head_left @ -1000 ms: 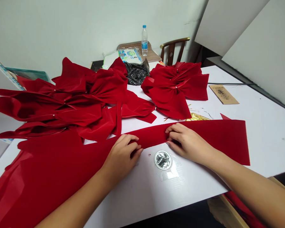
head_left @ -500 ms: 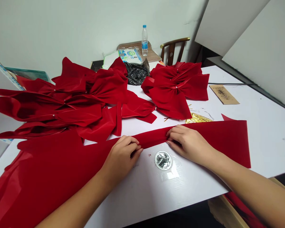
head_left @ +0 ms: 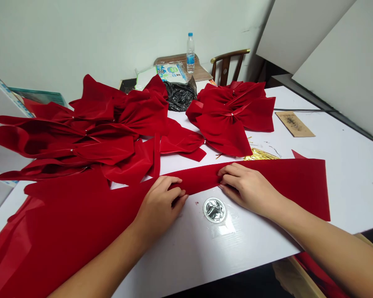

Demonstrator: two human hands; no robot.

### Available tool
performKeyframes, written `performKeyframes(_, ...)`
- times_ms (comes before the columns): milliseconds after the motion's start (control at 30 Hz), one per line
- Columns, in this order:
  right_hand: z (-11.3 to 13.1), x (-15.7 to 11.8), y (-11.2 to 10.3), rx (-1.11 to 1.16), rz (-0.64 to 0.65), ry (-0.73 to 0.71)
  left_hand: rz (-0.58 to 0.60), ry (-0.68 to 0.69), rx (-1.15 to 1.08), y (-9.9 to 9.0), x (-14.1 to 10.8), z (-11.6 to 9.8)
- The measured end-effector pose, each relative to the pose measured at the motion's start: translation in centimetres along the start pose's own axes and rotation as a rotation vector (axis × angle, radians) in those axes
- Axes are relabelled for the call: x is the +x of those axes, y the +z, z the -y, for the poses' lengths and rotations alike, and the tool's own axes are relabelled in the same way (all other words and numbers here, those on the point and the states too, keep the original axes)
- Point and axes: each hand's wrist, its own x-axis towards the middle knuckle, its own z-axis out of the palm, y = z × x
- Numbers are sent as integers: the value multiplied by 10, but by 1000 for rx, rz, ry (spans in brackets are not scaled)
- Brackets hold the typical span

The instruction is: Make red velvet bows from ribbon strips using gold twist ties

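A long strip of red velvet-like fabric (head_left: pixel 295 182) lies across the white table, running from the lower left to the right. My left hand (head_left: pixel 163 198) pinches its near edge around the middle, with curled fingers on top and the thumb low. A short way to the right, my right hand (head_left: pixel 244 184) grips the same edge between fingers and thumb. Between the hands the strip is narrowed, its near edge drawn in. Just below that stretch, a round silver-rimmed disc (head_left: pixel 214 210) sits on the table under clear tape.
Red fabric bows (head_left: pixel 231 114) are heaped at the back and left. Gold twist ties (head_left: pixel 261 154) lie behind the strip. Farther off are a brown card (head_left: pixel 294 123), a black plastic bag (head_left: pixel 180 95), a water bottle (head_left: pixel 190 54) and a wooden chair (head_left: pixel 230 64).
The whole view has shifted very slightly. Both hands keep their hold on the fabric in nearly the same place.
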Motion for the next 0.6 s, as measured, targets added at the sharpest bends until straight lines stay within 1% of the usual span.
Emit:
performKeyframes(100,-1,0,1,39,6,14,-4,-8,21,0,0,-1)
performKeyframes(400,-2,1,2,136,97,100,-17,9,21,-1,1,-3)
performKeyframes(500,-3,1,3,154,97,116,-21,8,3,0,1,-3)
performKeyframes(600,-5,1,3,186,83,116,-54,5,-36,0,2,-1)
